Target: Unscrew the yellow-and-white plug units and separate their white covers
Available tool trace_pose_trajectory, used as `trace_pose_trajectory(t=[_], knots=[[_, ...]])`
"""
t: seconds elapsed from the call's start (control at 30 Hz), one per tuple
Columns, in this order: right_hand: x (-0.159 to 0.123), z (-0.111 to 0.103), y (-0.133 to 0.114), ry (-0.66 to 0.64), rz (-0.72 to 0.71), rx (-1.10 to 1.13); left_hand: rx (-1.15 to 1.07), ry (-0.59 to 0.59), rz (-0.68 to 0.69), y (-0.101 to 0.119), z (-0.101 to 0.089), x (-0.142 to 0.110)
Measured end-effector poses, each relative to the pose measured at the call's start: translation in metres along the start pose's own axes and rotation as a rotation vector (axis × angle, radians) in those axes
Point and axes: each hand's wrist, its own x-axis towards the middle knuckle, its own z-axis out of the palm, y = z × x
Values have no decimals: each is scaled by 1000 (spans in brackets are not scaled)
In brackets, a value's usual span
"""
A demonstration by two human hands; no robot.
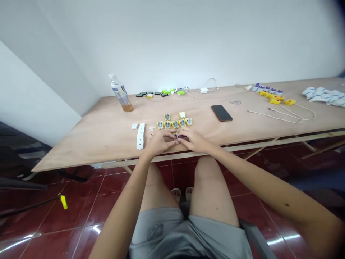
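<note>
My left hand (160, 142) and my right hand (194, 140) meet at the table's front edge, with their fingertips pinching a small dark part (176, 138). A purple spot shows at its right end, and my fingers hide most of it. Just beyond my fingers lies a tight group of several yellow-and-grey small parts (171, 123). Left of my left hand, several white blocks (139, 138) stand in a short column, and a small white piece (134, 126) lies beside them.
The plywood table (81, 144) holds a plastic bottle (121, 94), a black phone (221, 113), a white cable (280, 115), yellow parts (277, 99), and white cloth (323, 96). Several dark and green parts (159, 93) lie at the back. A white wall stands behind; red tiles lie below.
</note>
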Motion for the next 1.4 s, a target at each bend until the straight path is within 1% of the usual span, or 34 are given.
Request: trace_pose_trajectory(t=[0.1,0.27,0.37,0.47,0.57,0.67,0.77,0.87,0.97,1.03,1.23,1.3,1.4], knots=[[-1,0,-1,12,-20,-8,38,-4,38,0,-2,0],[-1,3,3,46,-42,-71,64,36,100,-5,1,1],[-1,5,7,95,-94,-115,96,85,131,-7,3,0],[5,7,7,126,-166,-166,120,117,142,-7,-2,-2],[21,12,5,146,-254,-261,191,118,127,-6,-19,-7],[44,23,2,154,-315,-384,281,101,92,-8,-42,-13],[67,37,0,121,-363,-452,350,37,41,-12,-64,-16],[83,49,-1,56,-400,-451,425,-42,13,-17,-80,-19],[91,57,-2,-7,-362,-418,466,-103,8,-20,-90,-22],[94,60,-3,-25,-305,-388,458,-112,-1,-22,-92,-25],[96,59,-7,-77,-191,-323,426,-38,-7,-28,-88,-33],[96,58,-8,-76,-182,-329,431,-26,2,-29,-86,-33],[95,58,-8,-53,-205,-330,453,-42,12,-29,-86,-32]])
